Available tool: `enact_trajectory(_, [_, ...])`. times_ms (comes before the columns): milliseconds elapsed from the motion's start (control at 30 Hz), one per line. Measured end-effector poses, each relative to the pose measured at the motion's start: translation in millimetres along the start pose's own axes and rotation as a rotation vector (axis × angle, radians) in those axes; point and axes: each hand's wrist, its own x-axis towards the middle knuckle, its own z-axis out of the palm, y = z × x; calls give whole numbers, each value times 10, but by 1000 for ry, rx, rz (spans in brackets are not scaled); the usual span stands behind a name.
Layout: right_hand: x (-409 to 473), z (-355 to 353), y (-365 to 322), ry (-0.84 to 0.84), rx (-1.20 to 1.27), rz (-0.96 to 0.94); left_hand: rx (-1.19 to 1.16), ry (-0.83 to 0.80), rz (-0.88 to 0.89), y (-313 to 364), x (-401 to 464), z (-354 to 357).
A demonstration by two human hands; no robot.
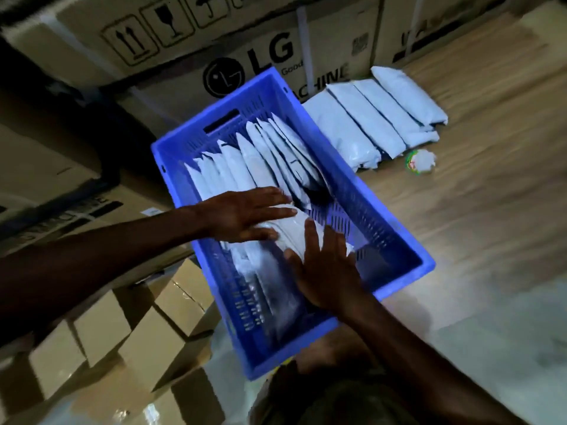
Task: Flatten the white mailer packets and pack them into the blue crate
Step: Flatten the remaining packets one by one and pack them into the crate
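fingers (277,210) flat on white mailer packets (245,167) (upright rows) inside blue crate (395,222)

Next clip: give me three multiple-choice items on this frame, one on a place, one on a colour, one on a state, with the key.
1. Where is the loose pile of white packets?
A. On the floor beside the crate
B. On a cardboard box
C. On a shelf

2. What colour is the crate?
A. Green
B. Blue
C. Red

3. What are the hands doing?
A. Lifting the crate
B. Hanging idle
C. Pressing flat on a packet inside the crate

Key: 1 A, the pile lies on the wooden floor right of the crate. 2 B, its walls are blue. 3 C, the left hand and right hand lie open, palms down, on it.
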Motion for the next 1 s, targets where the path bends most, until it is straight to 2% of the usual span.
enact_trajectory(100, [38, 60, 17, -289, 86, 160, -84, -86, 63, -129, 69, 282])
enact_trajectory(167, [108, 105, -3, -396, 114, 250, -77, -110, 120, -136, 127, 393])
enact_trajectory(300, [144, 139, -85, -522, 119, 354, -70, -87, 218, -145, 178, 517])
enact_trajectory(467, [151, 240, -162, -588, 193, 457, -116, -155, 296, 2, 241, 625])
enact_trajectory(567, [119, 469, -355, -534, 226, 536, -17, -268, 319, -98, 185, 640])
enact_trajectory(700, [-31, 670, -638, -301, 406, 583, 55, -359, 377, -207, 148, 655])
enact_trajectory(900, [45, 682, -651, -131, 421, 723, -44, -245, 335, -95, 253, 665])
enact_trajectory(1000, [111, 723, -606, -53, 562, 837, -4, -153, 295, -45, 224, 733])
